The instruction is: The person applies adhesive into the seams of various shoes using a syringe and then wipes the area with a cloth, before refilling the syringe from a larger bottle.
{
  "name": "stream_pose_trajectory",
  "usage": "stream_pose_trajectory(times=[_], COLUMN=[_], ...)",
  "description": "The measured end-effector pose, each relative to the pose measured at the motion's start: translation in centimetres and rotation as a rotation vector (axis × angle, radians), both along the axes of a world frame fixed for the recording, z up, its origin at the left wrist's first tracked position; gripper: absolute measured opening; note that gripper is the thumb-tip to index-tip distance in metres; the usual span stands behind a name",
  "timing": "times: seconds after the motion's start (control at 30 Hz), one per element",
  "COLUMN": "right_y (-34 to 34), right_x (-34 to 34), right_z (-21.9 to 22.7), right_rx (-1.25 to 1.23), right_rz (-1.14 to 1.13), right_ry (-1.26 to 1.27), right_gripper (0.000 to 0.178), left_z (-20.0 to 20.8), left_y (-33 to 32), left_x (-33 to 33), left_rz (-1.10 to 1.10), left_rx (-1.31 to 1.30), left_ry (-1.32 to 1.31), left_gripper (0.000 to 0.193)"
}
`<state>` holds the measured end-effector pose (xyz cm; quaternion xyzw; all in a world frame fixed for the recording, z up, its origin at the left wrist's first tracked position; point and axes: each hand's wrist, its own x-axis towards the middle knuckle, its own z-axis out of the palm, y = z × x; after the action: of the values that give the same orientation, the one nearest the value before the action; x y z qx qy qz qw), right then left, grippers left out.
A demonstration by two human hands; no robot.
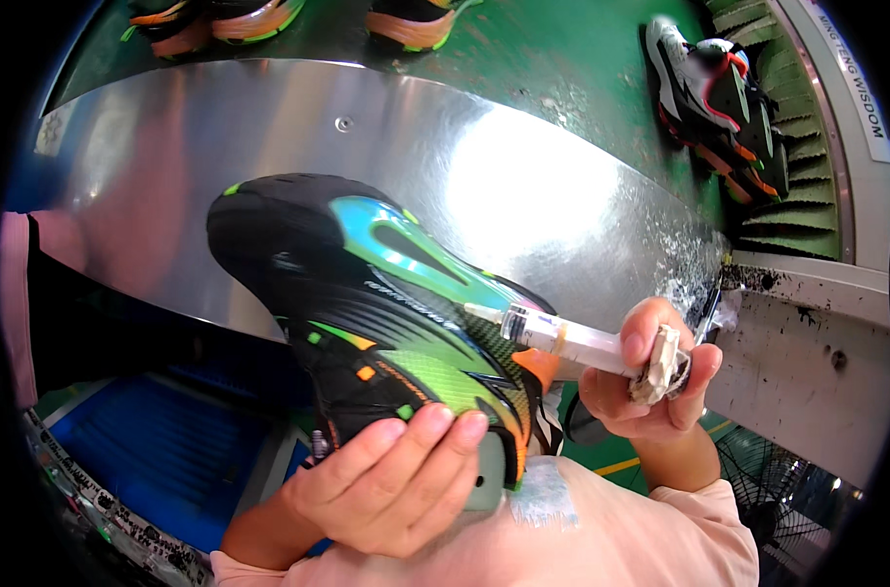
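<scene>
Left hand (396, 479): we clamp the black-and-green sports shoe (367, 293) near its heel | Right hand (650, 372): we grip the plastic syringe (587, 343) rightward of it, long axis pointing left, nozzle at its teal strip (421, 256); contact unclear

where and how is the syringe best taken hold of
Probably grip the syringe at its lumpy pale rear end, coming from the person's right, as the right hand does. It is long and slender, lying roughly crosswise with its tip pointing left at the shoe, so a rear hold should leave the tip unobstructed.
</scene>
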<state>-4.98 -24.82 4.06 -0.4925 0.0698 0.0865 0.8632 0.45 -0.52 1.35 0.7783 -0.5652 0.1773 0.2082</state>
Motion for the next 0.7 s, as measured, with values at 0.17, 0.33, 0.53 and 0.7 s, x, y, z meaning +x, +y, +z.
stream_pose_trajectory(times=[0.17,0.33,0.53,0.7], right_y=[-0.4,-0.6,0.4,1.5], right_x=[-2.8,-4.9,-3.9,-0.8], right_z=[-0.1,0.8,4.4,8.4], right_rx=[-0.002,-0.107,-0.288,-0.604], right_rz=[-0.001,-0.013,-0.009,0.048], right_ry=[0.046,0.042,0.182,0.285], right_gripper=[0.072,0.072,0.071,0.067], left_z=[-2.0,-3.3,-3.0,-2.6], left_y=[0.8,1.5,1.5,1.0], left_x=[-1.0,-1.5,-1.1,-0.7], left_rz=[0.016,0.037,0.007,0.005], left_rx=[-0.021,-0.062,-0.067,-0.115], left_ry=[-0.13,-0.168,-0.18,-0.187], left_gripper=[0.01,0.018,0.017,0.017])
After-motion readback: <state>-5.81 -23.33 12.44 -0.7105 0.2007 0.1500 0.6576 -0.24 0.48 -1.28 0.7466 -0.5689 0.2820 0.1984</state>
